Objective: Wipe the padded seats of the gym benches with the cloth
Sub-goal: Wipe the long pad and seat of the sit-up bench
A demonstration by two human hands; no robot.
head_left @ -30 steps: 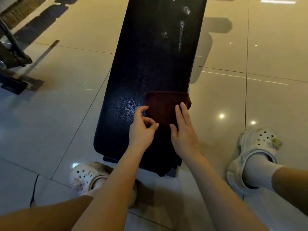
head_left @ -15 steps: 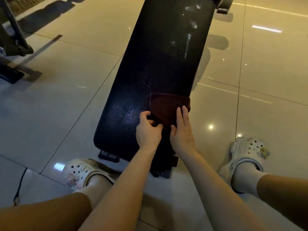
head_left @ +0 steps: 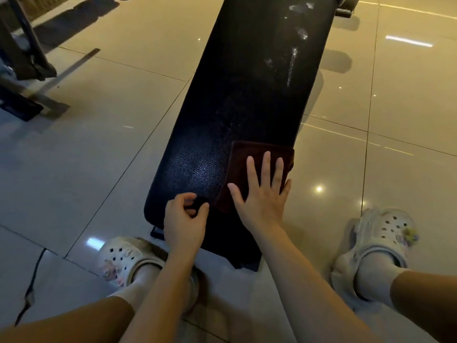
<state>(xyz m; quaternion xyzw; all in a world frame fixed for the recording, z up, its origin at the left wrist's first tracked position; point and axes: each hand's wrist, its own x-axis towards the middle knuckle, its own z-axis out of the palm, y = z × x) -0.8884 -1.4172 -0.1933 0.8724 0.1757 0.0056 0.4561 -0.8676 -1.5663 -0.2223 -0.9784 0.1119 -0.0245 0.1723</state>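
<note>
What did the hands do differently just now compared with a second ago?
The right hand spread its fingers and now lies flat on the cloth. The left hand let go of the cloth's edge and drew back to the left, fingers loosely curled above the bench pad. The cloth stayed on the pad's near right side; the white streaks farther up remain.

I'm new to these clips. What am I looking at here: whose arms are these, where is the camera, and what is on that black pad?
No machine here: a person films from a head-worn camera looking down at their own arms. The black pad is a gym bench seat standing on a tiled floor. A dark red cloth lies folded on its near right part. The right hand presses flat on the cloth, fingers spread. The left hand is loosely curled at the cloth's near left corner; whether it pinches it is unclear. Pale smears show farther up the seat.
</note>
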